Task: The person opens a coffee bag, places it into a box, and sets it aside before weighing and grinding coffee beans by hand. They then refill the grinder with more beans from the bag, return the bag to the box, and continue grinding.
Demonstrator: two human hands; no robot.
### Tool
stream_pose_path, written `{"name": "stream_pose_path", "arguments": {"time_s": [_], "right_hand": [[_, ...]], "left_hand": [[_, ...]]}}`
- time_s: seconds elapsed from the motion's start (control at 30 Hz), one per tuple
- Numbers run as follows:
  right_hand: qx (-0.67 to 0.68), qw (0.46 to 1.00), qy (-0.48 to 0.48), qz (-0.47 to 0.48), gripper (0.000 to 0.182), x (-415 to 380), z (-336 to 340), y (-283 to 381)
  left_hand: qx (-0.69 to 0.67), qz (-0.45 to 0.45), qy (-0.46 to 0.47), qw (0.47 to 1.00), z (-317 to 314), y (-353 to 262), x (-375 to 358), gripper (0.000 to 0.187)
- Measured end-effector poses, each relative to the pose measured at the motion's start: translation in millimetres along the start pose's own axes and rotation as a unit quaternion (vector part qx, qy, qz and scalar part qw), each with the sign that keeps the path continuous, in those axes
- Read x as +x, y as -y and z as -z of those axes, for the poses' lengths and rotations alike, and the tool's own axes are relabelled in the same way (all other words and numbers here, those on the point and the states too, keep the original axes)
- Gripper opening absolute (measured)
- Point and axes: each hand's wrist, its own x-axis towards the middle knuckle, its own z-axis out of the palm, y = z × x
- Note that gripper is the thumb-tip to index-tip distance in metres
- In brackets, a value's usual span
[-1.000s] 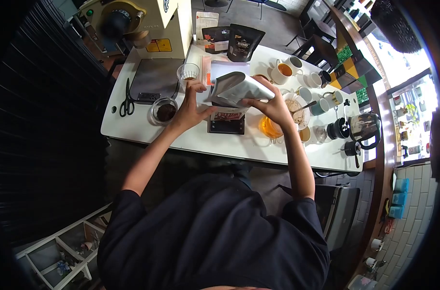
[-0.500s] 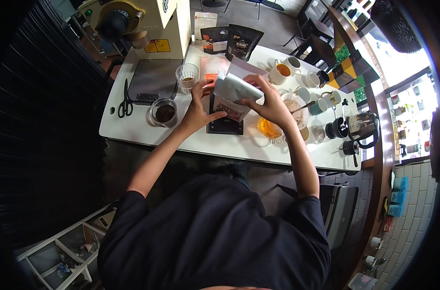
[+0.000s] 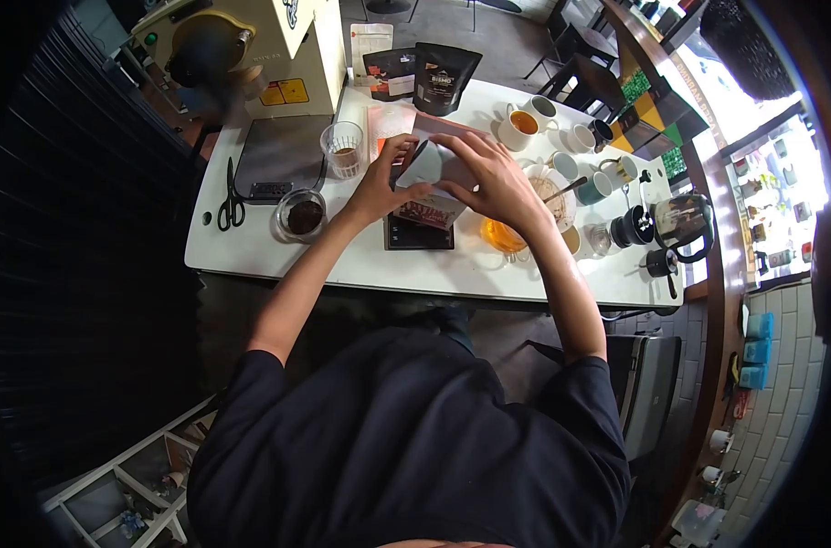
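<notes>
Above a small black scale [image 3: 420, 239], a printed coffee bag [image 3: 426, 212] is tilted with its mouth showing between my hands. My left hand [image 3: 379, 189] grips the bag's left side, thumb against the front. On the opposite side, my right hand [image 3: 499, 181] has its fingers curled over the top edge and its thumb on the front. To the left stand a glass of dark coffee grounds [image 3: 304, 217] and a ribbed glass [image 3: 344, 155] with a little brown content. A glass vessel of amber liquid [image 3: 501, 236] is just below my right hand.
Black coffee pouches [image 3: 443, 80] stand at the back. On the right are several cups [image 3: 520, 131], a bowl with a spoon [image 3: 554, 196] and a glass carafe [image 3: 685, 221]. Scissors [image 3: 230, 203] lie left, beside a flat grey scale [image 3: 278, 155] and a cream machine [image 3: 306, 55].
The bag's top has tipped and its mouth now shows between my hands. My right hand has shifted up over the top edge. The whole view has moved slightly.
</notes>
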Motion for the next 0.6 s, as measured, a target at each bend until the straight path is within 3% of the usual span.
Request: {"name": "stream_pose_path", "arguments": {"time_s": [0.07,0.23,0.3,0.43,0.47,0.53,0.6], "right_hand": [[-0.033,0.999,-0.008,0.007,0.057,2.3,-9.4,-2.7],[0.002,1.000,-0.012,0.018,0.050,10.3,-9.6,-3.2],[-0.016,0.998,0.057,-0.027,0.046,13.2,-9.0,1.3],[-0.103,0.991,0.085,0.015,0.042,13.0,-38.2,1.5],[-0.103,0.991,0.085,0.016,0.042,14.3,-32.4,6.0],[-0.005,0.988,0.122,-0.094,0.039,16.3,-15.7,20.4],[0.000,0.995,0.077,-0.060,0.033,9.7,-16.9,10.8]], "left_hand": [[0.007,-0.007,0.005,1.000,-0.7,0.7,0.3,0.093],[0.012,0.008,0.019,1.000,5.7,-2.3,-1.7,0.094],[0.011,0.009,0.004,1.000,4.7,-5.7,-2.5,0.094],[0.053,-0.025,-0.001,0.998,-2.7,-11.6,-5.3,0.098],[0.039,-0.016,-0.013,0.999,-4.7,-8.9,-6.2,0.100],[0.025,-0.008,-0.027,0.999,-4.6,-9.1,-9.8,0.102],[0.000,-0.022,-0.055,0.998,-3.5,-14.5,-13.1,0.103]]}}
